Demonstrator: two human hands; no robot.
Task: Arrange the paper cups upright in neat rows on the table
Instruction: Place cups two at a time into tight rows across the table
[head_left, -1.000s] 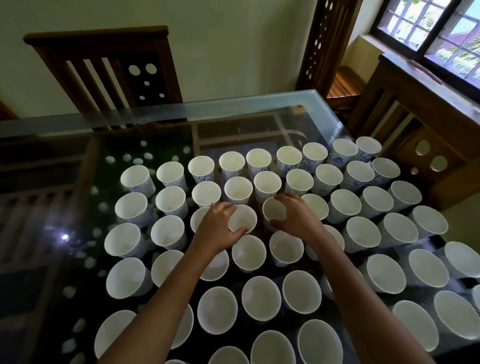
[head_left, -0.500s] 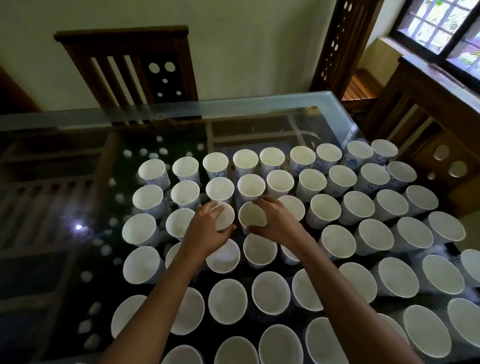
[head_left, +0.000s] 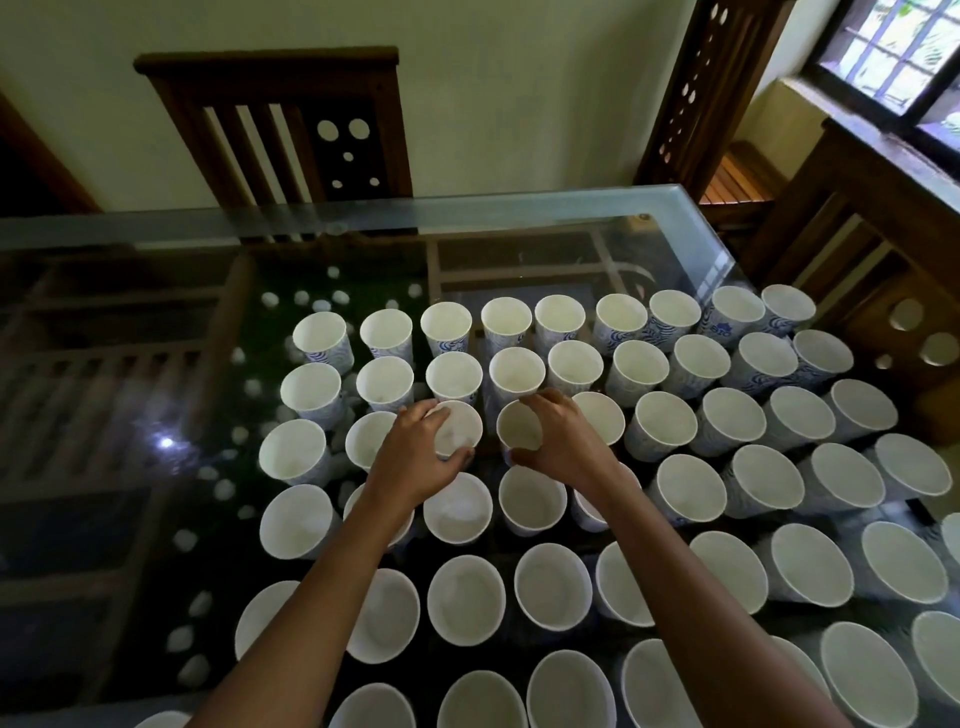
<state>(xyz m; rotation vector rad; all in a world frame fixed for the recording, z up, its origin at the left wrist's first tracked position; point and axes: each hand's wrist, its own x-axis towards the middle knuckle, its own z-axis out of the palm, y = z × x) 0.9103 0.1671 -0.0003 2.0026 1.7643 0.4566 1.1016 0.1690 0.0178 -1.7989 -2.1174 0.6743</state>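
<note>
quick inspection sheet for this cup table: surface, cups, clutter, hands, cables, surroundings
surface: glass table, its wooden frame visible through the top
job's things: paper cups, white with blue print, every one in view upright, in rows across the middle and right; spacing looser near the hands
clutter: nothing seen
grippers: left hand grips the left-held cup round its rim; right hand grips the right-held cup beside it, both in the third row from the far edge
cables: nothing seen
surroundings: wooden chair at the far side, wooden furniture at right, window top right
</note>
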